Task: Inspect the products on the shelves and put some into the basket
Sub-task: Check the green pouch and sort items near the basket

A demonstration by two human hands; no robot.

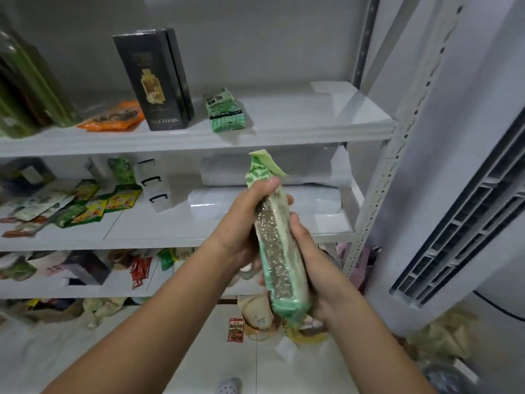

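I hold a long green-and-white packet of small green beans (277,245) upright in front of the shelves, its clear window facing me. My left hand (244,220) grips its upper part, fingers curled round the top. My right hand (309,265) grips the lower part from the right side. A second, similar green packet (225,110) stands on the upper shelf (298,129). No basket is clearly visible.
The upper shelf also carries a black box (157,81), an orange pouch (113,116) and green bottles (25,86). Several small green and yellow packets (93,203) lie on the middle shelf. Bags (258,317) sit on the floor below. A white air conditioner (468,223) stands at the right.
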